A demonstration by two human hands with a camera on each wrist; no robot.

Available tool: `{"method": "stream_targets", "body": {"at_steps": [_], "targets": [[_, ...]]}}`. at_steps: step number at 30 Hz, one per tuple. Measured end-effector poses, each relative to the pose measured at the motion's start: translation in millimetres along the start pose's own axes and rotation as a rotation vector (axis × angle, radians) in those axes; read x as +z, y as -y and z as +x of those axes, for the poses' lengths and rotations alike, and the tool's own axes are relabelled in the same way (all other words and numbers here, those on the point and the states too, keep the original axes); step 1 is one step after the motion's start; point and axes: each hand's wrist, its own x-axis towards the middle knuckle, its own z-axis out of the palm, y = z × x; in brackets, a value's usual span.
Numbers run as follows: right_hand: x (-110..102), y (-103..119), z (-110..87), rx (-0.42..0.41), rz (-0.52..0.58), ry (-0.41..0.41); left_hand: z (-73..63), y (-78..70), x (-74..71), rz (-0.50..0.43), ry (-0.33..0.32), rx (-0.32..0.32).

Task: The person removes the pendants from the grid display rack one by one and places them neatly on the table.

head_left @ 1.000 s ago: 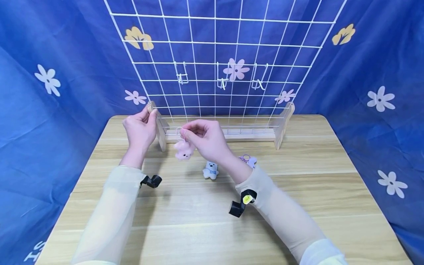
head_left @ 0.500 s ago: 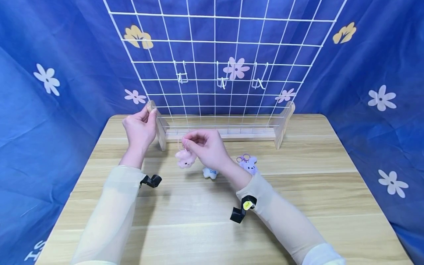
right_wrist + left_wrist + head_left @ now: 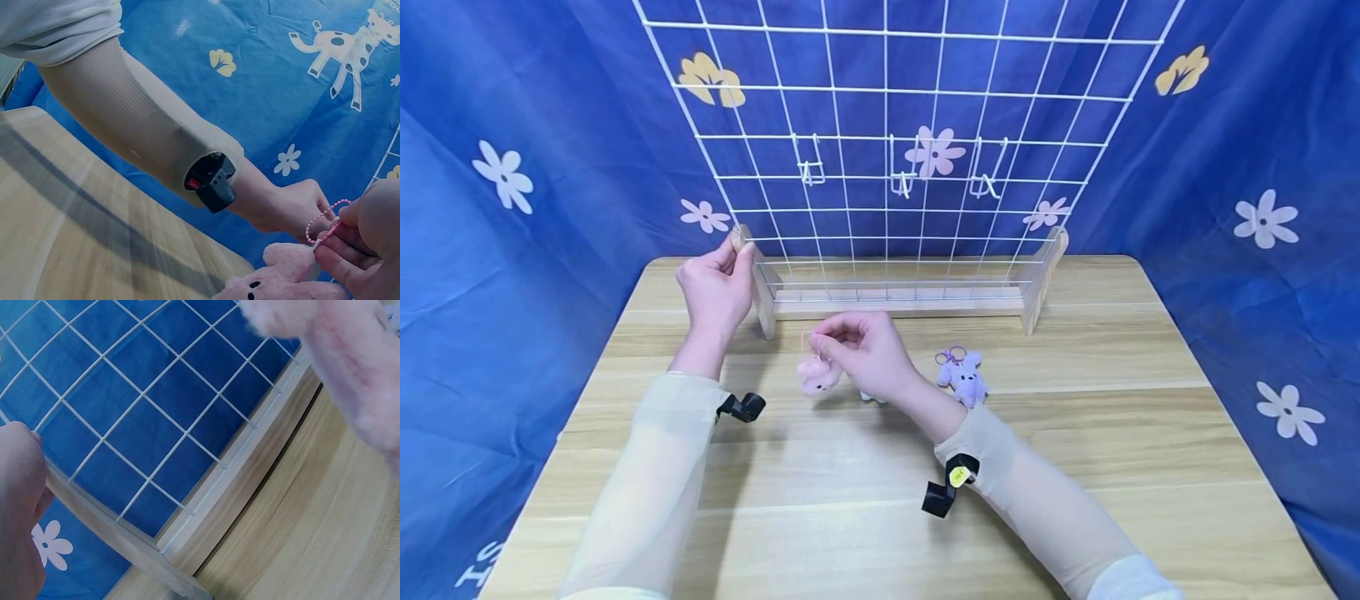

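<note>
My right hand (image 3: 874, 354) pinches the pink bead chain (image 3: 308, 230) of a pink plush keychain (image 3: 817, 377) between thumb and fingers. The plush hangs below the fingertips, in front of the stand; its blurred pink fur fills the upper right of the left wrist view. My left hand (image 3: 715, 287) grips the top of the left wooden upright (image 3: 763, 304) of a white wire grid rack (image 3: 886, 88). Partly hidden under the right hand lies a white plush (image 3: 870, 397). A purple plush keychain (image 3: 966, 383) with a metallic ring lies right of the right wrist.
Three white hooks (image 3: 812, 173) hang in a row on the grid, with nothing on them. The rack's wooden base (image 3: 898, 313) runs across the back of the wood-grain table (image 3: 820, 533). Blue flowered cloth (image 3: 557, 75) surrounds the table.
My right hand has come down and toward me from the rack's base, carrying the pink plush keychain. It covers more of the white plush, while the purple one is more exposed. My left hand stays put.
</note>
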Motion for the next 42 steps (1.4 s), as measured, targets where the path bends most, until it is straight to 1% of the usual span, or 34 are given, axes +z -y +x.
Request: {"method": "stream_targets", "body": {"at_steps": [5, 12, 19, 23, 26, 30, 34, 38, 42], "targets": [[3, -4, -3.5, 0.044, -0.001, 0.009, 0.1, 0.2, 0.6, -0.013, 0.006, -0.014], [8, -11, -8.6, 0.053, -0.008, 0.028, -0.3, 0.6, 0.1, -0.038, 0.004, -0.029], [12, -15, -14.8, 0.071, -0.023, 0.029, -0.1, 0.3, 1.0, -0.022, 0.006, -0.007], [15, -17, -18.5, 0.078, -0.015, 0.031, -0.7, 0.8, 1.7, -0.038, 0.006, -0.011], [17, -18, -20.9, 0.089, 0.000, 0.035, -0.4, 0.6, 1.8, -0.034, 0.006, -0.006], [19, -20, -23.3, 0.108, 0.009, 0.039, 0.0, -0.6, 0.9, -0.034, 0.006, -0.017], [20, -24, -24.5, 0.120, 0.005, 0.045, 0.1, -0.6, 0.4, -0.040, 0.006, -0.028], [21, -29, -23.6, 0.120, 0.003, 0.036, 0.1, -1.1, 0.8, -0.037, 0.005, -0.013], [21, -32, -21.6, 0.123, 0.023, 0.022, -0.2, -2.0, 0.5, -0.037, 0.002, -0.008]]}}
